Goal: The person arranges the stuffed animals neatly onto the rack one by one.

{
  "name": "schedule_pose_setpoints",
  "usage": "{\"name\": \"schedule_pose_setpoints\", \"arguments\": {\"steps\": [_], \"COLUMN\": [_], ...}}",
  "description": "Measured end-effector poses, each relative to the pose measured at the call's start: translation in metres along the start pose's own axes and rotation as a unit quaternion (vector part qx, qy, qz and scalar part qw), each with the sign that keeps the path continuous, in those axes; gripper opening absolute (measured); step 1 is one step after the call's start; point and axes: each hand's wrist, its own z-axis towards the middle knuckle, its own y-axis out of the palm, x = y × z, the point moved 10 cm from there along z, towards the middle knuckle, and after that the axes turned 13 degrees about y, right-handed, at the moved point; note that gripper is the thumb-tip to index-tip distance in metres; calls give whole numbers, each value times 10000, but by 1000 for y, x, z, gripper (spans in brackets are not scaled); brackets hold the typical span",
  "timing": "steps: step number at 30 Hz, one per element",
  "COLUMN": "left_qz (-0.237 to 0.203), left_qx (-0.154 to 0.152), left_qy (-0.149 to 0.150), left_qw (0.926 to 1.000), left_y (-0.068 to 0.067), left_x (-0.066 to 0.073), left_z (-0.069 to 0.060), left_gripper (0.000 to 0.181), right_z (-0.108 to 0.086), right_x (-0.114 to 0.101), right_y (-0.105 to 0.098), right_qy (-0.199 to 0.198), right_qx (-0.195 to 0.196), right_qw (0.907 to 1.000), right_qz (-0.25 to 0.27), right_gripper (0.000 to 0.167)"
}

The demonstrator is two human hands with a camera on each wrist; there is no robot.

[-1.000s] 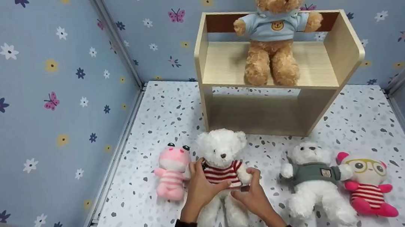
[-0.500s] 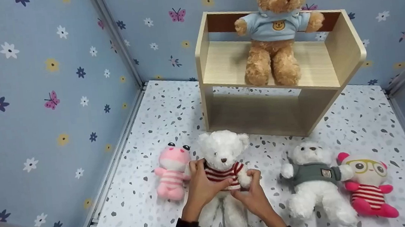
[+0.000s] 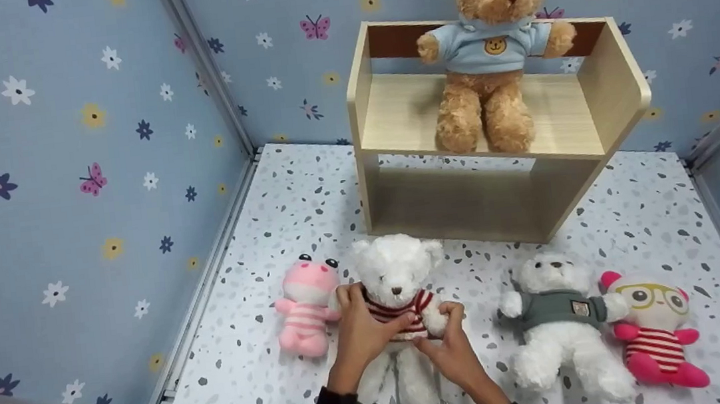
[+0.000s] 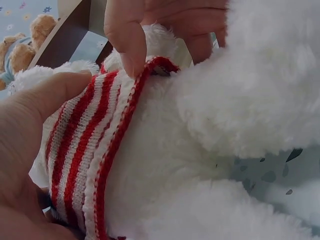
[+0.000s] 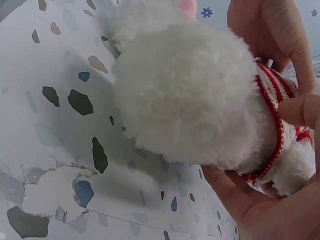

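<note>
A white teddy bear point(image 3: 400, 261) in a red-and-white striped sweater point(image 3: 399, 311) faces me near the table's front edge. My left hand point(image 3: 363, 329) grips the bear's side, its thumb across the front of the sweater. On the other side my right hand point(image 3: 450, 346) holds the lower body, with its thumb at the hem. In the left wrist view the red-edged hem point(image 4: 112, 155) runs round the bear's middle above the legs. The right wrist view shows right-hand fingers point(image 5: 232, 195) behind the bear, partly hidden by fur.
A pink frog plush point(image 3: 307, 308) lies on the left. On the right lie a white bear in a green sweater point(image 3: 558, 308) and a pink plush with yellow glasses point(image 3: 654, 325). Behind stands a wooden shelf point(image 3: 391, 112), bearing a brown teddy bear point(image 3: 484, 108).
The bear's head has tipped slightly forward and down. The sweater's hem sits a little lower at the front. Both hands keep nearly the same place on the bear.
</note>
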Motion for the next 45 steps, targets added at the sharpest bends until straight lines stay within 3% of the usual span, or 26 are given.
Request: {"name": "schedule_pose_setpoints", "arguments": {"steps": [5, 13, 29, 38, 45], "left_qz": [87, 60, 94, 65, 189], "left_qx": [104, 266, 766, 1051, 1115], "left_qy": [-139, -246, -135, -54, 2], "left_qw": [9998, 9993, 9969, 9944, 9936], "left_y": [1, 5, 3, 0, 0], "left_x": [-1, -1, 6, 10, 11], "left_z": [0, 0, 1, 1, 2], "left_gripper": [111, 117, 115, 111, 101], "right_z": [1, 3, 2, 1, 2], "right_x": [2, 7, 6, 4, 4], "right_y": [-2, 2, -2, -3, -3], "right_qy": [25, 185, 302, 196, 186], "right_qx": [49, -286, -204, 27, -79], "right_qw": [9999, 9994, 9988, 9998, 9998], "right_qz": [-158, 2, 322, -34, 65], "right_gripper": [51, 34, 30, 31, 29]}}
